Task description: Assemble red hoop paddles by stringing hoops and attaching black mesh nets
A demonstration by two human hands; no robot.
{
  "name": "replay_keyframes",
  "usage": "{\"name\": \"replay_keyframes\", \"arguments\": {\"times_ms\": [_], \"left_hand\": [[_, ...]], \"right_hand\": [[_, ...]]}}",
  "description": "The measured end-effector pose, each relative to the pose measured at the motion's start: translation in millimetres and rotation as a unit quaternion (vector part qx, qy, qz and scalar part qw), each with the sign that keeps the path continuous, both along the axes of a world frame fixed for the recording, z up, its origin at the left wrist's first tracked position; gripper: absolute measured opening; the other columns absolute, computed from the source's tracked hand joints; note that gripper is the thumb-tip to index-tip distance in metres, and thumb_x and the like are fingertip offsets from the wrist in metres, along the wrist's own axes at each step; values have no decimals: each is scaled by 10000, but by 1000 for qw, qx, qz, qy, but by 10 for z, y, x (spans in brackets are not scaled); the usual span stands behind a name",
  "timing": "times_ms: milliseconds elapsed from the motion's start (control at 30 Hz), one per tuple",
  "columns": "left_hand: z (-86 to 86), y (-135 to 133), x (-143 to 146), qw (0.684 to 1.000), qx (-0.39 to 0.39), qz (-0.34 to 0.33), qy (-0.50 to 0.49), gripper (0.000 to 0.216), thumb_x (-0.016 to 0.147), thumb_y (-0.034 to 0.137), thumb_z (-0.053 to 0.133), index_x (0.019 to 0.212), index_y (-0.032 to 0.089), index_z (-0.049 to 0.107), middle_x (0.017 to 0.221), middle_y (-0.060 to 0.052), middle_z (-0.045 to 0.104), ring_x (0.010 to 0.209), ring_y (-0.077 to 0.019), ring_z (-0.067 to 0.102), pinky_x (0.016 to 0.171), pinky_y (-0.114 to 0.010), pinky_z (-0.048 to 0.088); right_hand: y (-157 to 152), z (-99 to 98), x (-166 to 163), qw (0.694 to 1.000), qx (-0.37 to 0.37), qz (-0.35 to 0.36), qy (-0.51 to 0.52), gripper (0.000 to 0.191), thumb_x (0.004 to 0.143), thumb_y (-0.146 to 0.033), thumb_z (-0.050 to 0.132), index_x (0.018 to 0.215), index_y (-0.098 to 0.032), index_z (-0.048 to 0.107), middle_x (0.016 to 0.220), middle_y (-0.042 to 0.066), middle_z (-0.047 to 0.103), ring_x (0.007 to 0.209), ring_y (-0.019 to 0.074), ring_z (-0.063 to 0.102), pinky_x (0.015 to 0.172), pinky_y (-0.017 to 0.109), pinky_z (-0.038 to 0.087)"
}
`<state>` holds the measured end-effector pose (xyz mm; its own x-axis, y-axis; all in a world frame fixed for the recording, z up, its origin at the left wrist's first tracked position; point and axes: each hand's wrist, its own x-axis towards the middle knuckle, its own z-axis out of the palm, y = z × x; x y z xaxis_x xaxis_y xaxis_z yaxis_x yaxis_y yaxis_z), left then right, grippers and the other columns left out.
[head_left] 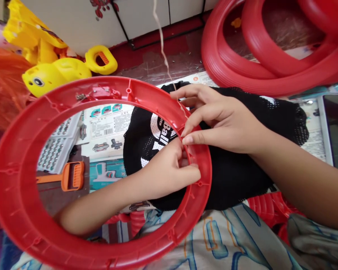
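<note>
A large red plastic ring [25,195] is tilted in front of me, its hollow, ribbed side facing up. Reaching through its opening, my left hand [180,168] is closed around the inner rim on the right side. My right hand [216,120] pinches a thin pale string [165,60] at the same rim, thumb and forefinger together. The string runs up and out of view at the top. A small pink part with a coiled metal spring [101,92] sits in the ring's channel. Beneath lies black mesh fabric with white print [236,172].
Several red ring pieces [214,48] lie at the back right. A yellow animal-shaped toy [59,73] and orange plastic sheeting [2,86] are at the left. Behind the ring are an orange handle [73,176], a compartmented tray [56,150] and printed packaging [107,127].
</note>
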<state>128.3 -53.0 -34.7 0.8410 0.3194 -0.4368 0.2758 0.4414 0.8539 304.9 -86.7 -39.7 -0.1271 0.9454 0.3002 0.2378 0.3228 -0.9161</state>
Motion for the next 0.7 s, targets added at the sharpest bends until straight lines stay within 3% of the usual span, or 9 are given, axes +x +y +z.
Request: {"name": "replay_keyframes", "arguments": {"times_ms": [167,300,500,567,700], "left_hand": [[19,-42,-39,999,6,-33,17,211,709,106,597,862,189,477,737,31,524,638,-101,508,565,-209,445],[34,-62,-50,998,-11,-50,21,171,745,112,595,821,188,463,713,35,494,621,-88,482,540,-193,426],[49,-82,-47,997,-73,-25,-2,212,778,166,678,917,165,518,840,-17,605,778,-131,618,699,-246,555],[24,-89,-42,997,-73,-1,-9,189,802,207,694,911,151,550,847,-34,622,803,-141,630,725,-251,564],[-51,-102,-1,983,-81,129,-106,133,835,147,676,910,166,567,840,8,638,757,-76,625,703,-168,547]], "right_hand": [[-34,23,-22,1000,-25,-15,11,86,756,-251,788,755,-173,750,1328,56,551,1239,226,556,1120,389,440],[-45,33,-4,999,-23,-24,-4,88,744,-259,794,755,-179,759,1277,59,568,1239,235,542,1113,395,444],[-87,58,24,998,-29,-37,-33,69,776,-247,757,759,-182,747,1294,49,556,1103,191,607,1073,366,482],[-101,64,17,998,-22,-44,-41,62,782,-237,746,754,-182,742,1265,42,560,1010,163,629,1043,362,504],[-106,63,-9,997,3,-41,-62,92,811,-253,727,767,-173,739,1154,57,574,870,120,634,925,306,558]]}}
